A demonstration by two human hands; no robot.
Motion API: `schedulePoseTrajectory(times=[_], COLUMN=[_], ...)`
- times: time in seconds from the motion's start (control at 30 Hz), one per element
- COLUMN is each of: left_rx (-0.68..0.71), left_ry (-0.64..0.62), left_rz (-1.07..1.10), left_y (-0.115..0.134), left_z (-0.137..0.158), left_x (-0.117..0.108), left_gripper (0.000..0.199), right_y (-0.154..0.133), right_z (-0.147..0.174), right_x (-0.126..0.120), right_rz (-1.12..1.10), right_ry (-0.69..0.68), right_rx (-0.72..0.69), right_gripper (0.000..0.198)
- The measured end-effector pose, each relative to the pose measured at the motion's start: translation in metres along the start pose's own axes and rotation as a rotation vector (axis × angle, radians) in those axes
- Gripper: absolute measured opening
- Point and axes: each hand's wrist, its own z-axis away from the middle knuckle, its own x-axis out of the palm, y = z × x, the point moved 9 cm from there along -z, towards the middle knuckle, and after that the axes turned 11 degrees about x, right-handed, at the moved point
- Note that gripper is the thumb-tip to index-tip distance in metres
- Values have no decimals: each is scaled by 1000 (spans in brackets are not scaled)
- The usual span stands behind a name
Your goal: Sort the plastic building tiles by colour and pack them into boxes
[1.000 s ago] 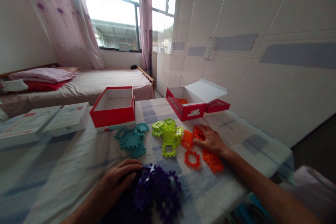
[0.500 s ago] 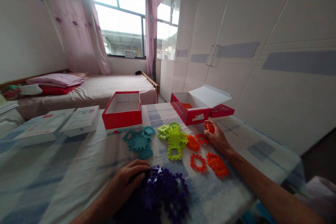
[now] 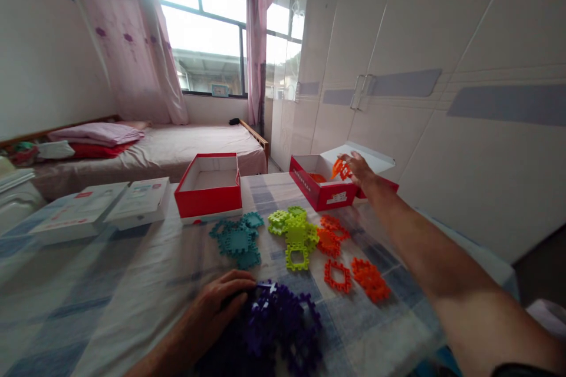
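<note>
Over the right-hand red box (image 3: 327,191), my right hand (image 3: 357,166) is closed on an orange interlocking tile (image 3: 340,169). Another orange piece (image 3: 317,178) lies inside that box. My left hand (image 3: 230,294) rests on the table, fingers stretched out, with its fingertips at the edge of a pile of dark purple interlocking tiles (image 3: 283,324). Loose orange tiles (image 3: 370,280) lie on the cloth below my right forearm. Beside them is a pile of lime green tiles (image 3: 295,232), and left of that a pile of teal tiles (image 3: 239,240).
A second red box (image 3: 207,203), its top uncovered, stands at the table's back. Two flat white boxes (image 3: 139,203) lie farther left. The first box's white lid flap (image 3: 375,159) is folded back. Beyond the table are a bed (image 3: 190,144) and a wardrobe (image 3: 398,41).
My right hand has lifted from beside the right-hand box's front and moved over it, carrying the orange tile. My left hand stays beside the purple pile.
</note>
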Motion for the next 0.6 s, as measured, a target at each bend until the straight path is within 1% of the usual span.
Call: schedulePoseTrajectory(times=[0.1,0.13,0.17,0.2,0.23,0.27,0.33,0.4,0.43,0.5,0.53,0.6], left_rx=[1,0,-1,0,3,5,5,-3,-8,-11,-12,-13], left_ry=[8,11,17,23,30,36,40,34,29,19,17,14], left_rz=[10,12,13,15,16,18,19,16,14,10,7,-2], left_y=[4,5,5,6,6,7,7,6,6,6,5,5], left_z=[-1,-2,-2,-2,-2,-2,-2,-1,-2,-1,-1,-1], left_x=[-1,-1,-2,-2,-3,-3,-4,-4,-3,-3,-3,-3], left_gripper=[24,24,24,24,23,23,23,24,24,24,24,24], right_y=[10,16,21,30,42,56,86,107,113,118,117,110], right_z=[26,40,55,70,84,98,123,141,146,149,150,152], right_x=[-11,-15,-14,-11,-5,2,13,19,20,21,22,23], right_rz=[149,211,338,446,544,659,830,935,963,1011,1038,1073], right_ry=[109,112,91,16,-97,-228,-481,-654,-697,-713,-703,-680], right_rx=[-78,-120,-190,-240,-266,-280,-267,-243,-232,-226,-237,-301], right_gripper=[51,51,48,46,46,52,72,91,94,94,91,78])
